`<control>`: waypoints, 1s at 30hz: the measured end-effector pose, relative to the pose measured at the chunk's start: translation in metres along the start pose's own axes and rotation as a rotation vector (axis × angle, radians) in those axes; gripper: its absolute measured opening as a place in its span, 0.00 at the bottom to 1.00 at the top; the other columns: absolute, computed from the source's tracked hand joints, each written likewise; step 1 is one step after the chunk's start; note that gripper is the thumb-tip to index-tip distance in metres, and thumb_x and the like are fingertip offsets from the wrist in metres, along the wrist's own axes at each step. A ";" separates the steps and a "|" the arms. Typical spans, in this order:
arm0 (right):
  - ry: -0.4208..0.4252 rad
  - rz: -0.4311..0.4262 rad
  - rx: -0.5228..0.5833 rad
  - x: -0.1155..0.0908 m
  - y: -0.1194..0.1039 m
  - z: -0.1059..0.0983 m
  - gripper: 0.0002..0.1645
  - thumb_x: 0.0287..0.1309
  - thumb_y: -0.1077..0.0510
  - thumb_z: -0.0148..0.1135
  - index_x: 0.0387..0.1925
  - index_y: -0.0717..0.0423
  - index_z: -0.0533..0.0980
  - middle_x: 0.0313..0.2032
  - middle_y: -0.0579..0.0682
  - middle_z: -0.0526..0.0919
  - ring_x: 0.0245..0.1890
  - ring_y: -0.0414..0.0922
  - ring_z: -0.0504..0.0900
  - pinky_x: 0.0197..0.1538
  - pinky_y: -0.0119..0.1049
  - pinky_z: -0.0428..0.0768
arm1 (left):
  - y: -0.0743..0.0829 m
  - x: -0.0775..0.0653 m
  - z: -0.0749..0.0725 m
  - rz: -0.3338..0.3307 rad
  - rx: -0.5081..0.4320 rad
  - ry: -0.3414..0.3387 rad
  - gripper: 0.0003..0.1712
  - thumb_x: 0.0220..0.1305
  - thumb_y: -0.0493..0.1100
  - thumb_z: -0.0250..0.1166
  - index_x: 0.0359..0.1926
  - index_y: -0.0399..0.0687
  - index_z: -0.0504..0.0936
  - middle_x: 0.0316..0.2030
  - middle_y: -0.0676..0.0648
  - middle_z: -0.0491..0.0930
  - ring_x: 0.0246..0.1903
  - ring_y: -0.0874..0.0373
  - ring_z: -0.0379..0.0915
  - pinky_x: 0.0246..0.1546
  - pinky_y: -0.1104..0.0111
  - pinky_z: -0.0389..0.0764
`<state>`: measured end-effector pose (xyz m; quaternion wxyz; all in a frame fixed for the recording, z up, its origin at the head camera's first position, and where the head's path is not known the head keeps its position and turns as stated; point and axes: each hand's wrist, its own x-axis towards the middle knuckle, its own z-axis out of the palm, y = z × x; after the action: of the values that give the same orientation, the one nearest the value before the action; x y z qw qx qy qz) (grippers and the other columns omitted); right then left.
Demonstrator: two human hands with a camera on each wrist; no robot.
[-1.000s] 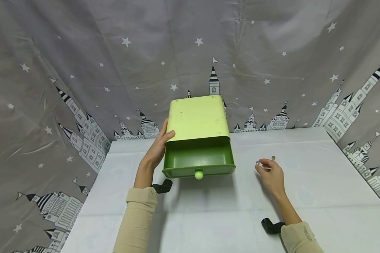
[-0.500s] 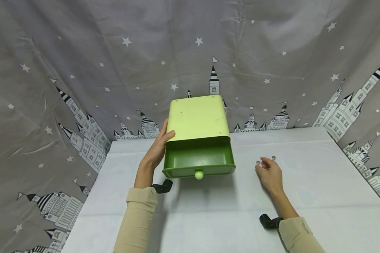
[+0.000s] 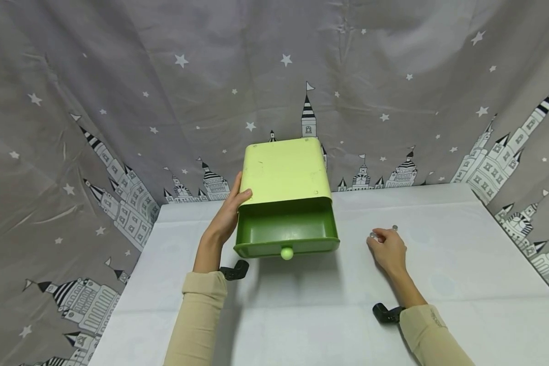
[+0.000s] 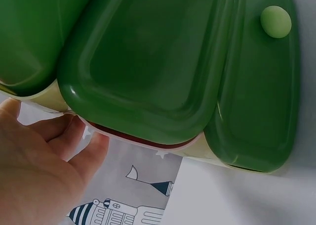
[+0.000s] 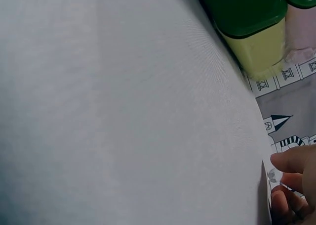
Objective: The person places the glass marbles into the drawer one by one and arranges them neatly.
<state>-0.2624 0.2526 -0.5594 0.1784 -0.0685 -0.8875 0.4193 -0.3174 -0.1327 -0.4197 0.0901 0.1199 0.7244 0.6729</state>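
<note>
A drawer unit with a yellow-green top point(image 3: 285, 170) stands at the middle back of the table. Its top green drawer point(image 3: 288, 229) is pulled out, with a pale green knob point(image 3: 287, 253) on the front. The left hand point(image 3: 224, 218) holds the unit's left side, thumb on the top edge. In the left wrist view, its fingers point(image 4: 91, 153) lie along the side below the drawers. The right hand point(image 3: 391, 249) is low over the table, thumb and fingers curled around a small clear round piece point(image 3: 372, 235), between the fingertips in the right wrist view.
Another clear round piece point(image 3: 395, 228) lies just beyond the right hand. A white cloth point(image 3: 302, 325) covers the table. Grey fabric point(image 3: 210, 81) with stars and castles hangs behind and around it. Lower green drawers point(image 4: 143, 62) show in the left wrist view.
The right hand and forearm have shifted slightly left, and the gap between thumb and fingers has narrowed. The left hand and drawer unit have stayed in place.
</note>
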 end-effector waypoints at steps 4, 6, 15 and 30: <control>-0.011 0.009 0.000 0.000 0.002 0.001 0.18 0.55 0.64 0.64 0.45 0.73 0.81 0.33 0.61 0.78 0.35 0.55 0.76 0.39 0.47 0.71 | 0.001 -0.001 0.001 0.001 0.002 0.003 0.45 0.71 0.58 0.53 0.78 0.74 0.35 0.76 0.63 0.29 0.73 0.65 0.21 0.71 0.50 0.34; -0.011 0.001 -0.003 0.000 0.002 0.001 0.16 0.55 0.64 0.64 0.43 0.73 0.82 0.34 0.61 0.78 0.36 0.56 0.76 0.39 0.48 0.71 | 0.001 -0.001 0.001 0.001 0.002 0.004 0.45 0.71 0.58 0.53 0.78 0.74 0.35 0.76 0.63 0.29 0.73 0.65 0.21 0.71 0.50 0.34; -0.005 -0.022 -0.020 -0.002 0.003 0.001 0.10 0.54 0.66 0.65 0.36 0.71 0.82 0.35 0.63 0.79 0.37 0.57 0.77 0.40 0.49 0.73 | 0.000 -0.001 0.002 -0.008 -0.004 0.007 0.45 0.71 0.58 0.53 0.78 0.74 0.35 0.76 0.63 0.29 0.73 0.65 0.21 0.71 0.51 0.34; 0.023 -0.035 -0.009 -0.004 0.007 0.005 0.09 0.54 0.66 0.67 0.35 0.70 0.83 0.36 0.62 0.80 0.38 0.57 0.78 0.42 0.51 0.74 | 0.001 -0.001 0.001 -0.007 -0.004 0.005 0.45 0.71 0.58 0.53 0.78 0.73 0.35 0.76 0.63 0.30 0.73 0.65 0.22 0.71 0.51 0.35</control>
<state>-0.2611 0.2528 -0.5689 0.1956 -0.0584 -0.8884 0.4112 -0.3163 -0.1314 -0.4184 0.0908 0.1157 0.7238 0.6742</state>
